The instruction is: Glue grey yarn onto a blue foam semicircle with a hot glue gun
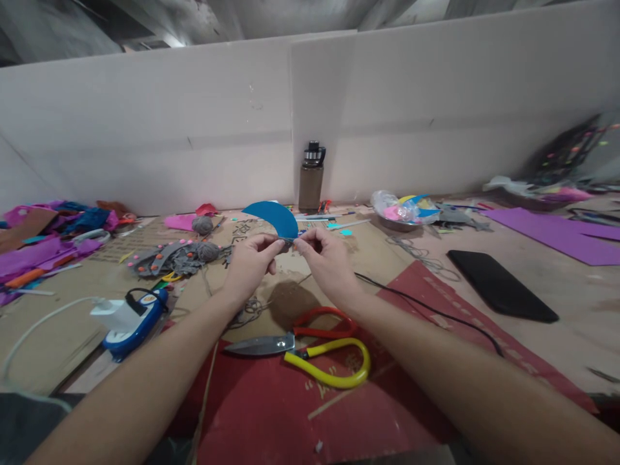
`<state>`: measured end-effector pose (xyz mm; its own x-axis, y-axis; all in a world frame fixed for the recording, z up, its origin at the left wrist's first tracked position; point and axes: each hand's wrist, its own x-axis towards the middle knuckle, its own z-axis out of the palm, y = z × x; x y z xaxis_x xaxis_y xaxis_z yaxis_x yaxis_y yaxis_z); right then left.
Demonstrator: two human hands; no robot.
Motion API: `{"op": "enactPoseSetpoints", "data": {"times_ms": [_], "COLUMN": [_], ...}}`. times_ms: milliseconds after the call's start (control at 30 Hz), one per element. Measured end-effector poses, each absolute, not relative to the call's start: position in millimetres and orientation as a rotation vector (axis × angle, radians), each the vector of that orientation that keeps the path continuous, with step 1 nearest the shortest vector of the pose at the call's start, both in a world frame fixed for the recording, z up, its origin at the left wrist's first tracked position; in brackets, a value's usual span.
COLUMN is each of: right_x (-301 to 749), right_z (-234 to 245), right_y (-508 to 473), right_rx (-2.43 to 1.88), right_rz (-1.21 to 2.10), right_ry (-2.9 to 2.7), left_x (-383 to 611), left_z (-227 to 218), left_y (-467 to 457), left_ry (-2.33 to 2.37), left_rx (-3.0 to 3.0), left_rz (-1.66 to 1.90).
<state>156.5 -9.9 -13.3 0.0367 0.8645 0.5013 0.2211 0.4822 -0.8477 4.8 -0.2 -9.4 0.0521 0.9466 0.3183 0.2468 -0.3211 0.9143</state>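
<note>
Two hands are counted: one left hand [252, 261] and one right hand [328, 261]. One blue crescent-shaped piece [276, 217] is held. One pair of scissors [283, 345], one bottle [310, 186], one black slab [501, 284], one blue power strip [136, 334] and one white plug [119, 317] are included. Two grey yarn balls [202, 225] are identified. Small coloured balls [183, 241] are numbered above five; their exact total cannot be determined.

blue crescent [279, 217] above a cluttered table [581, 287]
the person's left hand [254, 257] and right hand [330, 259] pinch at its lower end; yellow-and-red-handled scissors [281, 344] lie partly on red cardboard [261, 413].
</note>
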Motion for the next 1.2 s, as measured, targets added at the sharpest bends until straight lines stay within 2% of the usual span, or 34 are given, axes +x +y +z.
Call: {"op": "enactPoseSetpoints", "data": {"times_ms": [367,733,1067,1200], "right_x": [157.9,157.2,157.3,156.3], "right_z": [-19.4,-19.7,-20.7,-21.0], "right_y": [-3.6,-1.3,-1.1,-2.0], "right_rx": [-0.984,-0.968,-0.864,-0.802], "right_rz": [0.720,0.897,1.207,1.203], "right_ry": [-1.438,-1.327,-1.210,-1.253], "left_x": [9.1,11.6,9.8,10.6], "left_z": [-5.7,-6.2,-10.5,-13.9], "left_y": [-2.5,-4.0,0.4,1.9], "left_ry": [1.073,0.974,0.794,0.774], "left_rx": [1.385,1.347,1.185,1.123], "left_rz": [1.315,1.319,1.233,1.231]}}
